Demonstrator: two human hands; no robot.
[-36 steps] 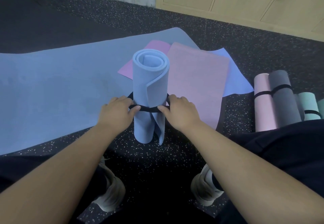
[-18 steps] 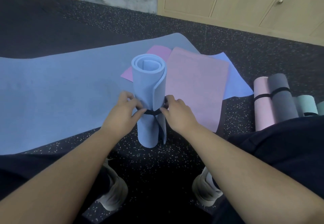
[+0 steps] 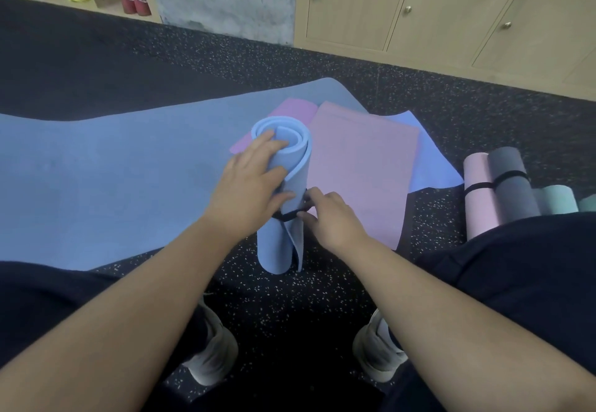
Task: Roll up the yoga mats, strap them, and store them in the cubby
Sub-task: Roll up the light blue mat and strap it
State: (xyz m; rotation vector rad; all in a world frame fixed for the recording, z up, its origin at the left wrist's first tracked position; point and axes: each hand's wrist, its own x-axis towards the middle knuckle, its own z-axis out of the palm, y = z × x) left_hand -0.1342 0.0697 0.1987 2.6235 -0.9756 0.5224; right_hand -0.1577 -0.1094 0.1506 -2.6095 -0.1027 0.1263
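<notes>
Underfoot, a wide blue mat (image 3: 106, 182) lying flat, with pink mats (image 3: 361, 166) beside it not yet rolled; off right, strapped rolls (image 3: 496, 185) awaiting the cubby. Centre, upright on the speckled floor (image 3: 290, 311), the rolled blue mat (image 3: 283, 205). Left hand (image 3: 248, 185) now risen from the band to the roll's top, fingers wrapped round it, steadying. Black strap (image 3: 292, 214) now snug about the middle, no longer slack. Right hand (image 3: 325, 215) pinching that strap. Strapping nearly done, by the look.
</notes>
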